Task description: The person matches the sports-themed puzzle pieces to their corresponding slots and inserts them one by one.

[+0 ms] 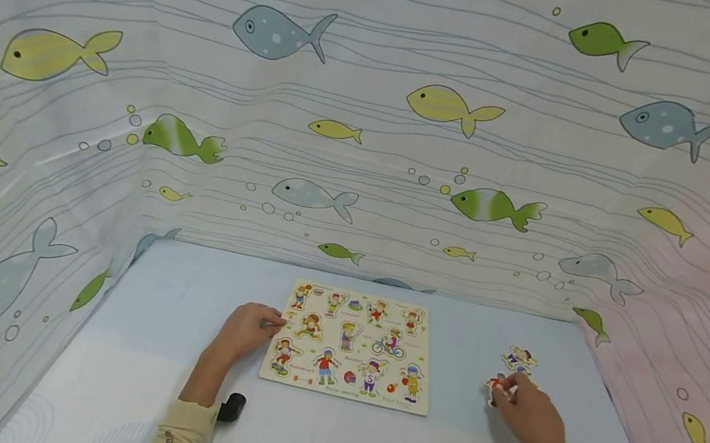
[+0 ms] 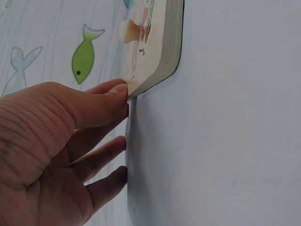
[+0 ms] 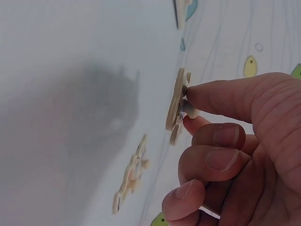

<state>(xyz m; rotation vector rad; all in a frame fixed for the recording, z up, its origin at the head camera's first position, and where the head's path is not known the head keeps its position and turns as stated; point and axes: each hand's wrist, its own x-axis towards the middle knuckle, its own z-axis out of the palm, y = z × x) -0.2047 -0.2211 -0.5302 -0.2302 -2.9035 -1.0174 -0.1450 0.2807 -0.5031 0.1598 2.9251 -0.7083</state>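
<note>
A wooden puzzle board (image 1: 311, 386) with pictures of children doing sports lies on the table. My left hand (image 1: 248, 331) is at its left edge; in the left wrist view the thumb (image 2: 110, 101) and index finger pinch the edge near a corner, the other fingertips rest on the table. My right hand (image 1: 535, 415), right of the board, pinches the knob of a wooden puzzle piece (image 3: 175, 106), a figure in red in the head view. A second puzzle piece (image 1: 520, 356) lies just beyond that hand. Another puzzle piece (image 3: 129, 176) lies close by, partly hidden by the hand in the head view.
The table (image 1: 170, 300) has a pale cover. A fish-print curtain (image 1: 366, 160) stands round its back and sides. Black wrist devices (image 1: 232, 407) sit at both cuffs. One board piece shows a small knob (image 2: 129, 31) standing up.
</note>
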